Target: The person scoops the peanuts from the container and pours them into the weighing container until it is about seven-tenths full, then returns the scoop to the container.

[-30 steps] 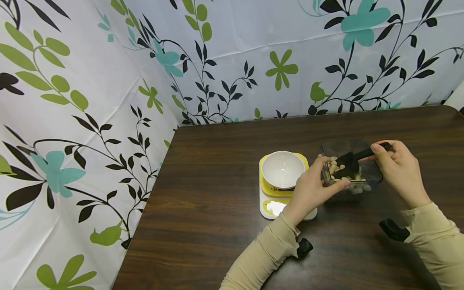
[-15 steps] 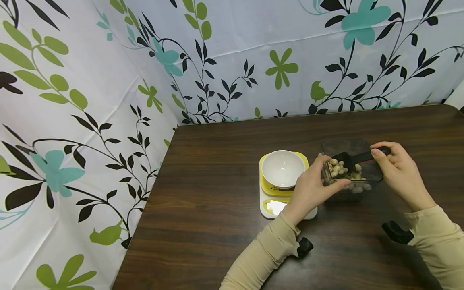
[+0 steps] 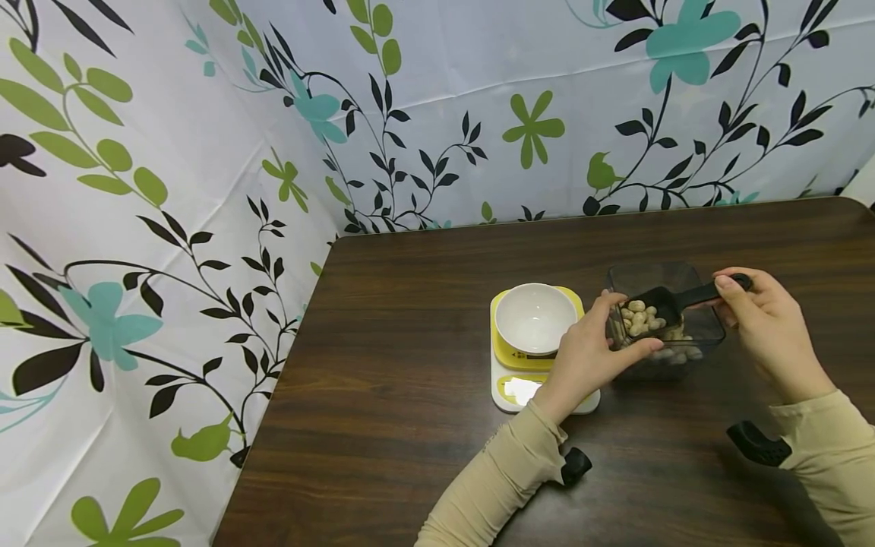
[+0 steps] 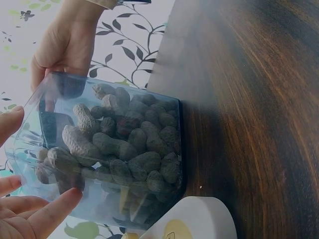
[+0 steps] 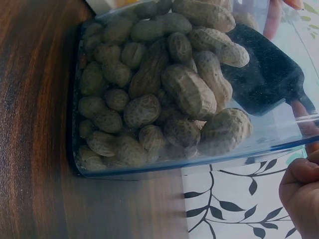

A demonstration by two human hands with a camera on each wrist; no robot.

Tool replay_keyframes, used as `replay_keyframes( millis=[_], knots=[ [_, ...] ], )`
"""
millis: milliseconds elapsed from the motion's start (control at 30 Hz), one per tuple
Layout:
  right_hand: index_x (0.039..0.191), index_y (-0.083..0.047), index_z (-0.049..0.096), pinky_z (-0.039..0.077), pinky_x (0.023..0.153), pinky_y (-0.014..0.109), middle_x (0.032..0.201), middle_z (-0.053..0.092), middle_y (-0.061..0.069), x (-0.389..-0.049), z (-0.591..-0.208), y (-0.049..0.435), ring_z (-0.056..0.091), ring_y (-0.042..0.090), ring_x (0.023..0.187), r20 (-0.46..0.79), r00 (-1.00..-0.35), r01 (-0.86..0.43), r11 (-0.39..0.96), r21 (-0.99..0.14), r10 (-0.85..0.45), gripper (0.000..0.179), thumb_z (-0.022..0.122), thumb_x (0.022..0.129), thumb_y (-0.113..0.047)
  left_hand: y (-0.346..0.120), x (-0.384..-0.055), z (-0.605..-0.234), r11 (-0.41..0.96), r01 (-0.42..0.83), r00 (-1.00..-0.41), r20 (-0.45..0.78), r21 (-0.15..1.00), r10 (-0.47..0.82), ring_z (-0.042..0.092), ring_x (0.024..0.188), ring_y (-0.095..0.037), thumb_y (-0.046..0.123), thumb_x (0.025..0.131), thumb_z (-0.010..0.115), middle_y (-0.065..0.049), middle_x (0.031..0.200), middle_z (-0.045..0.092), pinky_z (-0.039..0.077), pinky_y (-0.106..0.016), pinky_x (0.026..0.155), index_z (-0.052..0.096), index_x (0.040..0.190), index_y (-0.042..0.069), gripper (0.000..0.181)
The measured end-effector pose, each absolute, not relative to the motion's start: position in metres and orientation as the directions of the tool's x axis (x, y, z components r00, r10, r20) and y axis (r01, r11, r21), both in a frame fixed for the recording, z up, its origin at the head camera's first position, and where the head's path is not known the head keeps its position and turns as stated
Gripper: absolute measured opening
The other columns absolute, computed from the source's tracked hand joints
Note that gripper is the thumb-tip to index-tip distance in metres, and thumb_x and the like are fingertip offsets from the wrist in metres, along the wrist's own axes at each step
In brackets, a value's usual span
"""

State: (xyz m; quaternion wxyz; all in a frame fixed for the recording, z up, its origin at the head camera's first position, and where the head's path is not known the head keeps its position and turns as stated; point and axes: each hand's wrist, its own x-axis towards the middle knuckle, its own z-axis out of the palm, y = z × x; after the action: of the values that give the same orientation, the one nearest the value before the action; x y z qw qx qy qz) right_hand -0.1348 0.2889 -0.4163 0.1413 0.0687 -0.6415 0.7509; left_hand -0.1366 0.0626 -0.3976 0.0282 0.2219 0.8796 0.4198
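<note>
The brown table (image 3: 410,380) bears a scale (image 3: 502,386) and clear container (image 3: 708,322).

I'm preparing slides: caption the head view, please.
Left hand braces a clear container; right hand holds a black scoop bearing peanuts.

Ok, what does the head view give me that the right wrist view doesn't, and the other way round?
Only the head view: the white bowl standing on the kitchen scale, both sleeves, and a look down into the black scoop with peanuts in it.

Only the right wrist view: the ridged shells up close, heaped side-on down to the bottom edge of the clear container.

Both: container, peanuts, scoop, right hand and left hand (each only partly in the wrist view), table, patterned cloth.
</note>
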Motion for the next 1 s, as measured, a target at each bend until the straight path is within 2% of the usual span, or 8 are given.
replay_keyframes(
  millis=[167,333,433,567,700,800,933,1000],
  knots=[
    [0.106,-0.002,0.053,0.021,0.058,0.027,0.067,0.065,0.003,-0.133,-0.417,0.291,0.035,0.012,0.057,0.276,-0.955,-0.297,-0.299,-0.907,0.112,0.013,0.047,0.096,-0.006,0.062,-0.136,-0.399,0.547,0.364,-0.894,0.118,0.754,0.433,0.061,0.079,-0.002,0.051,0.082,0.065,-0.001,0.151,0.033,0.044,-0.008,0.068,0.036,0.141,0.027,0.07],
    [0.104,-0.001,0.054,0.021,0.058,0.028,0.067,0.06,0.003,-0.131,-0.415,0.291,0.034,0.014,0.057,0.26,-0.959,-0.284,-0.41,-0.867,0.115,0.012,0.046,0.095,-0.002,0.061,-0.137,-0.399,0.543,0.378,-0.887,0.126,0.75,0.444,0.062,0.082,0.0,0.051,0.083,0.064,-0.001,0.152,0.032,0.045,-0.009,0.073,0.031,0.145,0.027,0.075],
    [0.104,0.001,0.052,0.024,0.058,0.029,0.065,0.05,0.002,-0.133,-0.424,0.296,0.034,0.015,0.058,0.256,-0.955,-0.297,-0.409,-0.863,0.152,0.011,0.047,0.095,-0.004,0.06,-0.137,-0.399,0.537,0.386,-0.885,0.136,0.75,0.445,0.062,0.084,0.0,0.051,0.082,0.065,-0.003,0.151,0.033,0.045,-0.008,0.073,0.032,0.145,0.026,0.075],
    [0.104,0.001,0.05,0.022,0.059,0.029,0.067,0.051,0.0,-0.13,-0.422,0.295,0.032,0.014,0.058,0.223,-0.953,-0.284,-0.357,-0.89,0.203,0.015,0.05,0.095,-0.011,0.061,-0.137,-0.399,0.533,0.392,-0.884,0.145,0.75,0.445,0.063,0.085,-0.001,0.05,0.083,0.064,-0.004,0.151,0.034,0.044,-0.007,0.071,0.033,0.145,0.025,0.074],
    [0.105,-0.001,0.052,0.02,0.061,0.029,0.073,0.061,0.002,-0.122,-0.414,0.292,0.031,0.014,0.059,0.197,-0.961,-0.262,-0.402,-0.877,0.194,0.017,0.05,0.094,-0.015,0.061,-0.137,-0.4,0.538,0.399,-0.883,0.153,0.742,0.444,0.062,0.085,-0.002,0.05,0.083,0.064,-0.005,0.15,0.034,0.044,-0.007,0.07,0.033,0.145,0.023,0.075],
    [0.104,-0.001,0.052,0.021,0.061,0.029,0.075,0.066,0.007,-0.118,-0.409,0.29,0.03,0.015,0.058,0.186,-0.964,-0.257,-0.48,-0.839,0.19,0.015,0.05,0.094,-0.012,0.061,-0.138,-0.401,0.551,0.409,-0.882,0.16,0.728,0.443,0.063,0.09,-0.004,0.05,0.083,0.064,-0.005,0.15,0.035,0.045,-0.008,0.072,0.033,0.145,0.022,0.075],
    [0.103,-0.001,0.051,0.022,0.061,0.029,0.076,0.068,0.009,-0.115,-0.408,0.289,0.031,0.016,0.057,0.182,-0.964,-0.256,-0.511,-0.82,0.192,0.013,0.049,0.095,-0.011,0.061,-0.138,-0.4,0.562,0.41,-0.883,0.159,0.719,0.441,0.063,0.097,-0.006,0.051,0.083,0.064,-0.004,0.15,0.035,0.047,-0.011,0.078,0.033,0.145,0.022,0.076],
    [0.103,-0.001,0.051,0.022,0.061,0.029,0.076,0.067,0.01,-0.115,-0.409,0.29,0.029,0.016,0.058,0.168,-0.966,-0.249,-0.548,-0.799,0.195,0.013,0.049,0.094,-0.01,0.062,-0.138,-0.4,0.558,0.403,-0.885,0.152,0.725,0.441,0.063,0.094,-0.005,0.051,0.083,0.064,-0.003,0.15,0.035,0.046,-0.011,0.077,0.032,0.145,0.023,0.075]
  ],
)
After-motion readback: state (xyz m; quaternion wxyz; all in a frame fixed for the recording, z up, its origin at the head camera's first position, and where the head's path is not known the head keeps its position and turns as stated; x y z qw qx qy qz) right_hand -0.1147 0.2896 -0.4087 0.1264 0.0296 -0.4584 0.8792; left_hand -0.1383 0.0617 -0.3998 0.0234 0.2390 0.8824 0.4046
